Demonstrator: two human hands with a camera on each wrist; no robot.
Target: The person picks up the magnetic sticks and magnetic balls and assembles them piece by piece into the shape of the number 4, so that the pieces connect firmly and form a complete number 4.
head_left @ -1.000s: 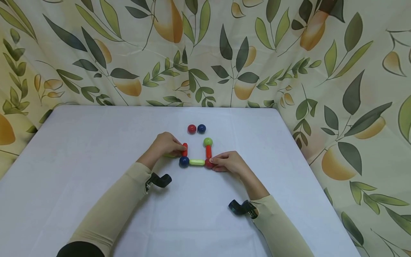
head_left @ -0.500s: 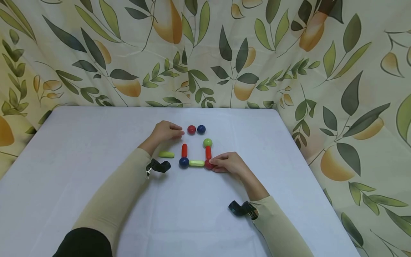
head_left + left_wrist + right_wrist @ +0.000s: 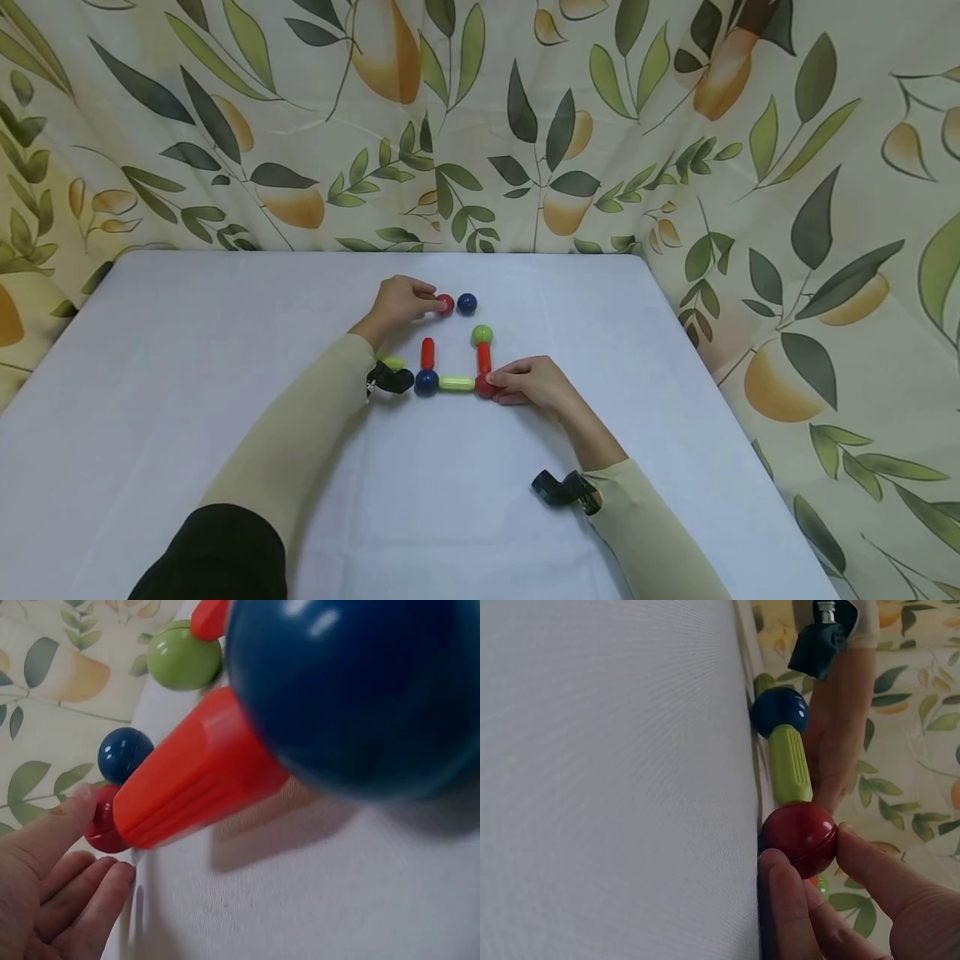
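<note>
In the head view my left hand (image 3: 405, 302) reaches to the far side, thumb and fingers about a loose red ball (image 3: 106, 819). A blue ball (image 3: 467, 304) lies right beside that red ball. My right hand (image 3: 534, 383) pinches the red corner ball (image 3: 801, 836) of a U-shaped build between thumb and fingers. From this corner a yellow-green rod (image 3: 457, 383) runs left to a blue corner ball (image 3: 427, 382). One red rod (image 3: 427, 353) points away from the blue corner; another red rod (image 3: 483, 358) leads from the red corner to a green ball (image 3: 482, 336).
A loose yellow-green rod (image 3: 392, 363) lies left of the build, partly hidden by the left wrist camera (image 3: 393, 377). A white cloth covers the table (image 3: 420, 517). Behind it hangs a leaf-patterned curtain (image 3: 450, 125).
My left hand has left the red rod at the blue corner, moved away from me, then right to the loose red ball. The right hand stays on the red corner ball.
</note>
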